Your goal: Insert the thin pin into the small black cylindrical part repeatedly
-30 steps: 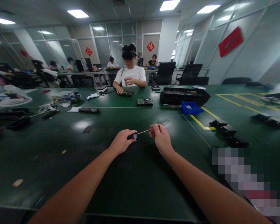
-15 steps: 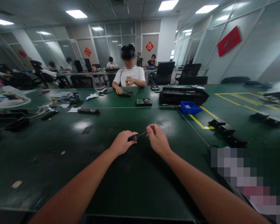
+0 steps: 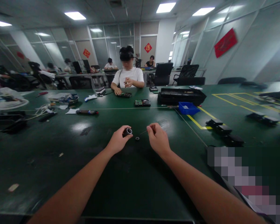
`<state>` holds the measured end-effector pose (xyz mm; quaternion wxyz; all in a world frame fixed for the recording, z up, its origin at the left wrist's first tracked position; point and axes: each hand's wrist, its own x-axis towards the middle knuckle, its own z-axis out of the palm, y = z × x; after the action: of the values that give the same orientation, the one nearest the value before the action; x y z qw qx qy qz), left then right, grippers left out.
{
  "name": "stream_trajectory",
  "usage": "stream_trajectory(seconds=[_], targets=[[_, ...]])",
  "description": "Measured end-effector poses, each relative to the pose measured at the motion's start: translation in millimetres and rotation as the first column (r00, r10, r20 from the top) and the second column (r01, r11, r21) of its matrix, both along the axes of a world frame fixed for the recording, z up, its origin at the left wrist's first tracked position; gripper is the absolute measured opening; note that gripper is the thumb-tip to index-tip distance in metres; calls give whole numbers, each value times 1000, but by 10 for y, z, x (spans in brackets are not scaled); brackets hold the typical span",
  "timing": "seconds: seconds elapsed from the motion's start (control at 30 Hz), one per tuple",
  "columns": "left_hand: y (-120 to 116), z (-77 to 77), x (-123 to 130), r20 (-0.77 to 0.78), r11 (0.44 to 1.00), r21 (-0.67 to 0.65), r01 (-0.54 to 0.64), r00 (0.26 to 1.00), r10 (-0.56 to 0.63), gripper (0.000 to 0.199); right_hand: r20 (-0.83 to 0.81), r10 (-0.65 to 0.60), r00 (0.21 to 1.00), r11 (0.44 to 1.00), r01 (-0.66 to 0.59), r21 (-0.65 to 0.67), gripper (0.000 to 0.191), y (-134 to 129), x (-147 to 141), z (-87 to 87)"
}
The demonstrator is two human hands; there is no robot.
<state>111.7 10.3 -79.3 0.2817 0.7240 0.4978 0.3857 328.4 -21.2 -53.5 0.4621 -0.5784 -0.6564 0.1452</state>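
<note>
My left hand is closed around a short black cylinder, whose near end shows a pale ring around a dark opening. Between my hands a small round dark cap-like piece lies on the green table, apart from both. My right hand pinches a thin screwdriver; its slim shaft points left toward the cylinder without touching it. The fingers hide the screwdriver's handle.
Across the table a person in a white shirt has a hand on a circuit-board device. Another such device, a blue bin and a long black housing stand ahead. Black blocks sit right; a dark pen-like tool lies left.
The round end piece has come off the cylinder and now lies on the table. My left hand has moved slightly left and up with the cylinder, away from the screwdriver tip.
</note>
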Motion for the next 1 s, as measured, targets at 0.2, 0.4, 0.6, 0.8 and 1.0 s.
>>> stream_trajectory(seconds=[0.2,0.4,0.6,0.8,1.0], targets=[[31,98,-52,213,987,-155,30,977,4,41,44,-6,999,1000,6,12,26,8,4,-8],[-60,312,71,-86,997,-60,40,995,-45,31,6,18,1000,998,-18,-57,21,-16,-9,20],[50,233,253,-433,985,-26,173,886,-167,30,31,35,999,999,-34,-28,19,-18,-7,14],[154,123,318,-583,978,-30,209,790,-187,44,44,28,999,999,-27,-26,19,-17,-11,3],[206,147,180,-542,990,-20,137,831,-126,36,45,24,999,1000,-24,-5,18,-24,-16,12]])
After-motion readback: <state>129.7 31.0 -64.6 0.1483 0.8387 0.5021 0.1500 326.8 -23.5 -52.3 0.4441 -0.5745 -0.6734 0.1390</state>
